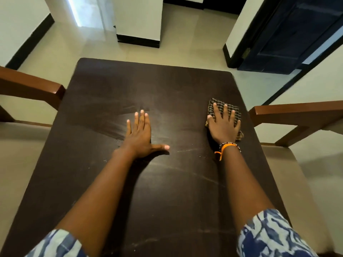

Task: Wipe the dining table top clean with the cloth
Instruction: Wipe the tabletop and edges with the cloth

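Both my arms are stretched out over the dark surface (104,182), forearms running up from the bottom of the view and angling in a bit toward the middle. My left hand (140,135) is flat, palm down, right about the middle of the surface: four fingers straight and close together pointing away from me, thumb stuck out sideways toward the cloth (225,108). Nothing in that grip, it's just spread and resting there.

My right hand (223,126) is palm down on top of the cloth, fingers fanned out straight and pressing on it, not curled around it. So that grip is released too, flat on the fabric. The wrist has an orange band (225,147) and a beaded one next to it.

The cloth is a folded checked rag, brown and black, lying on the surface well to the right of my left hand and close to the right edge. Its far edge pokes out past my fingertips and a corner shows by my wrist.

Left of the cloth, around my left hand, there are hazy smear streaks on the surface, and some pale scratchy marks nearer to me. Blue and white patterned sleeves (269,236) sit bunched at my elbows. A wooden chair (297,113) stands just right of the cloth, past the edge.
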{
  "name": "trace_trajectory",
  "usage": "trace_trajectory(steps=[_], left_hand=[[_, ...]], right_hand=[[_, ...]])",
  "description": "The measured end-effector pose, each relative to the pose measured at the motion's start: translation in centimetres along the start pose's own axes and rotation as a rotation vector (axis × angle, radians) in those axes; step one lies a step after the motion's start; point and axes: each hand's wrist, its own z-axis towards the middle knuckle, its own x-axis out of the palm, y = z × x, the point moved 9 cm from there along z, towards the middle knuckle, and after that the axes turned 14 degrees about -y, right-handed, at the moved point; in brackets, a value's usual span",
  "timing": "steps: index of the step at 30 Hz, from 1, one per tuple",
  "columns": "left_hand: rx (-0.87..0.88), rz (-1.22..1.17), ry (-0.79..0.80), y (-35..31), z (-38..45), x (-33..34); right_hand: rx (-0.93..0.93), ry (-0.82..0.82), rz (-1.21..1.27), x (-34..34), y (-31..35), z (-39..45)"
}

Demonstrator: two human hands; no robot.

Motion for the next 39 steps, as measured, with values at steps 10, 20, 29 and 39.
trace_trajectory(steps=[10, 20, 29, 39], left_hand=[[-0.279, 0.067, -0.056, 15.4, -4.9, -4.3], [-0.242, -0.004, -0.122, 15.5, -5.0, -4.0], [-0.303, -0.161, -0.246, 18.1, -5.9, -5.2], [-0.524, -0.407, -0.481, 25.0, -10.8, -4.4]], right_hand=[[-0.500, 0.040, 0.127, 5.2, 27.3, -9.2], [-0.425, 0.048, 0.070, 3.7, 18.8, -4.3], [-0.072, 0.054, -0.013, 2.5, 11.8, -2.8], [-0.466, 0.141, 0.120, 8.0, 37.5, -11.7]])
